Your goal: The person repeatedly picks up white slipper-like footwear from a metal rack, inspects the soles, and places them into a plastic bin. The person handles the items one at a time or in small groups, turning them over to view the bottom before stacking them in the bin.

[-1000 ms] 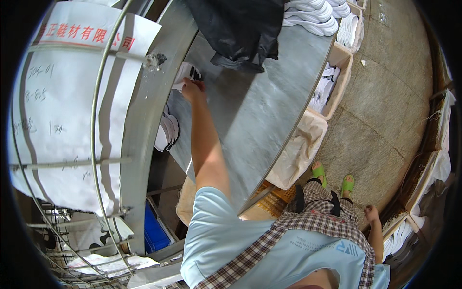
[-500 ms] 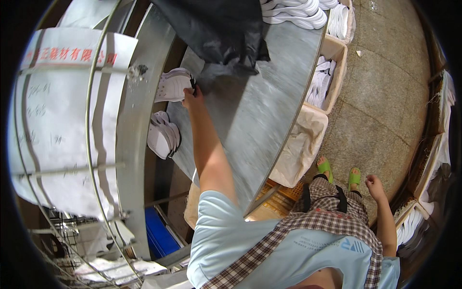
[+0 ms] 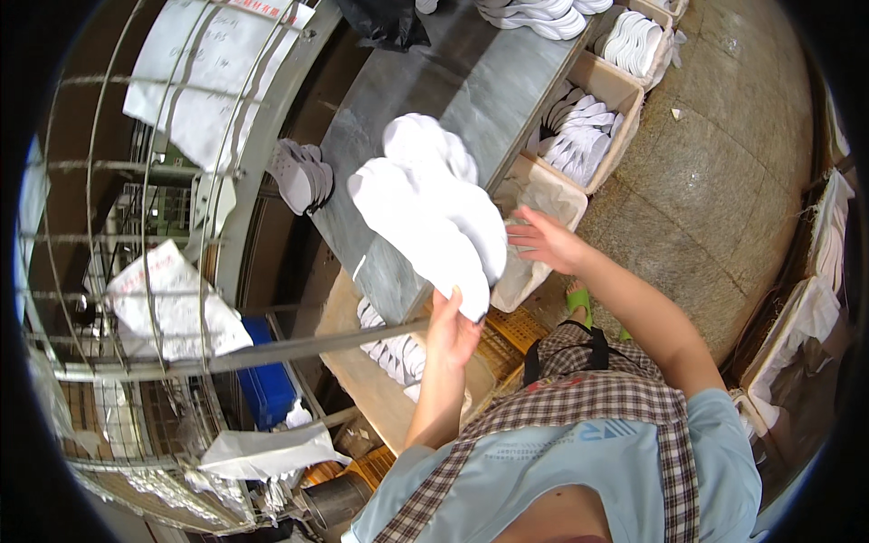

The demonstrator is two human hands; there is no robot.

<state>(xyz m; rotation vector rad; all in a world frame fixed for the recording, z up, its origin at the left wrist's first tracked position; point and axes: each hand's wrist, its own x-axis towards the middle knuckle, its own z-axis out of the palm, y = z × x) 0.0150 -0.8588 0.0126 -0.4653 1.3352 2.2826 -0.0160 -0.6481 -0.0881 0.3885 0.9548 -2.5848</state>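
Note:
My left hand (image 3: 451, 333) is closed on the lower end of a fanned bunch of white shoe soles (image 3: 421, 217), which it lifts above the grey metal worktop (image 3: 362, 118). Overexposure hides most of their surface detail. To the right of the bunch, my right hand (image 3: 548, 242) is open with its fingers stretched toward the soles' edge; whether it touches them I cannot tell. A small stack of similar white soles (image 3: 300, 178) rests at the worktop's left edge.
Lined bins stand along the worktop's right side, one holding soles (image 3: 579, 131). Another box (image 3: 348, 312) with soles sits below the near end. A wire guard (image 3: 163, 167) with hanging papers rises on the left. Black plastic (image 3: 389, 23) lies at the far end.
My left hand has drawn back from the worktop's left side, bringing the soles toward me. My right hand has risen from my side to beside them. The whole view has shifted.

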